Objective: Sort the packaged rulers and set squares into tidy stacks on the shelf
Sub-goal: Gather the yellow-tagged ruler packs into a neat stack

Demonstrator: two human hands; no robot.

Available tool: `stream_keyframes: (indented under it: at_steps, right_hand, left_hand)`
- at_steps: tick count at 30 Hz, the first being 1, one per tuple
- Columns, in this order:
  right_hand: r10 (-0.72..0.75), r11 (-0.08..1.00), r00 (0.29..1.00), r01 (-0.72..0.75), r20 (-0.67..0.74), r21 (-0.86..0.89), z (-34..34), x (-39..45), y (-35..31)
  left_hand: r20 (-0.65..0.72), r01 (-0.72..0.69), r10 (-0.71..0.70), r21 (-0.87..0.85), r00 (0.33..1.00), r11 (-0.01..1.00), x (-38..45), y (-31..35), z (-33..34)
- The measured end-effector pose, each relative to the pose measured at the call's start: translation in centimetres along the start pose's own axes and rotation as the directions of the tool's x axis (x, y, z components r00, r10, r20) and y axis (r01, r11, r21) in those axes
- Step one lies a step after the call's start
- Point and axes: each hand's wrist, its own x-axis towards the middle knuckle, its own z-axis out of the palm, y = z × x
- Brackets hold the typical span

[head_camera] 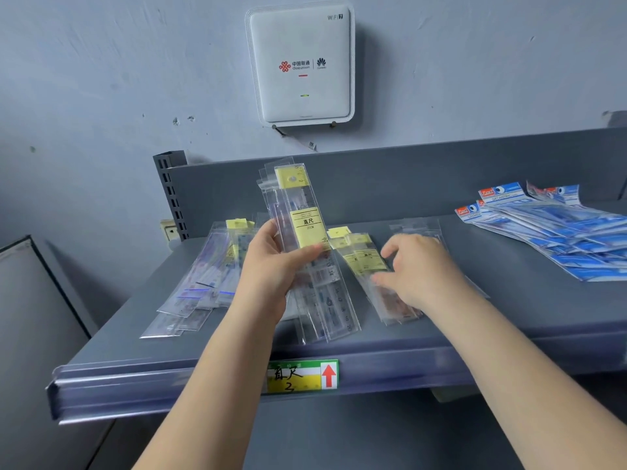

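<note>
Above the grey shelf [509, 317], the left hand [271, 266] grips a bundle of packaged rulers [312, 252], thumb across the yellow label, held upright and tilted. Right hand [417, 266] rests fingers spread on a loose ruler pile [366, 262], grasping nothing. Blue set square packs [549, 228] lie fanned at far right.

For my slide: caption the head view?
Left hand holds packaged rulers upright; right hand reaches for more on the shelf.
</note>
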Motion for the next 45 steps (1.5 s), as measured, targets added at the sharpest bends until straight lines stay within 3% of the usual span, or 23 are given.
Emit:
stream_keyframes:
  at_steps: [3, 5, 8, 14, 19, 21, 23, 26, 29, 31, 35, 40, 45]
  right_hand:
    - [-0.074, 0.919, 0.996, 0.091, -0.060, 0.385, -0.6, -0.5, -1.2]
    - [-0.118, 0.851, 0.992, 0.084, 0.033, 0.518, -0.8, -0.9, -2.3]
    - [-0.163, 0.873, 0.975, 0.073, 0.148, 0.483, 0.1, -1.4, -3.3]
    - [-0.049, 0.825, 0.999, 0.046, -0.010, 0.564, 0.5, -0.3, -2.0]
    - [0.021, 0.788, 0.997, -0.065, 0.079, 0.613, -1.0, 0.4, 0.1]
    - [0.038, 0.880, 0.992, -0.090, 0.120, 0.466, -1.2, 0.5, 0.7]
    - [0.059, 0.973, 0.986, -0.091, 0.155, 0.210, -1.0, 0.3, 0.7]
    - [0.049, 0.998, 0.992, -0.053, 0.113, 0.035, -0.5, 0.1, 0.4]
    - [-0.044, 0.963, 0.999, 0.037, 0.021, 0.267, -0.8, -0.2, -0.4]
    - [-0.097, 0.911, 0.994, 0.065, 0.059, 0.408, -1.0, -0.9, -1.4]
    - [-0.156, 0.935, 0.976, 0.095, 0.153, 0.342, 0.3, -1.7, -3.6]
    - [-0.119, 0.906, 0.991, 0.086, 0.055, 0.415, 0.8, -1.2, -3.2]
    - [-0.054, 0.828, 0.994, 0.099, -0.097, 0.552, -1.0, -0.1, -0.9]
  left_hand:
    - [0.019, -0.022, 0.022, -0.001, 1.000, 1.000, -0.1, 0.1, 0.1]
    - [0.030, -0.032, 0.032, 0.008, 0.999, 0.999, -0.1, 0.1, 0.1]
    - [0.033, -0.040, 0.040, 0.008, 0.999, 0.999, -0.2, 0.1, 0.2]
    - [0.009, -0.010, 0.011, -0.078, 1.000, 0.997, -0.3, 0.5, 0.1]
    - [0.023, -0.014, 0.015, -0.049, 1.000, 0.999, 0.0, 0.2, 0.0]
    - [0.012, -0.021, 0.021, -0.034, 1.000, 0.999, 0.2, 0.0, 0.0]
    - [0.006, -0.019, 0.019, -0.024, 1.000, 1.000, 0.2, -0.1, 0.0]
    - [0.005, -0.017, 0.017, -0.026, 1.000, 1.000, 0.2, -0.1, 0.1]
    - [-0.002, -0.025, 0.025, 0.001, 1.000, 1.000, 0.2, -0.1, 0.2]
    - [-0.006, -0.029, 0.029, 0.029, 1.000, 0.999, 0.2, -0.1, 0.2]
    - [0.016, -0.050, 0.050, 0.040, 0.999, 0.998, -0.1, 0.0, 0.4]
    - [0.037, 0.005, -0.002, -0.075, 0.999, 0.997, -0.1, 0.3, 0.2]
    - [0.069, 0.002, 0.003, -0.078, 0.998, 0.997, -0.1, 0.3, 0.3]
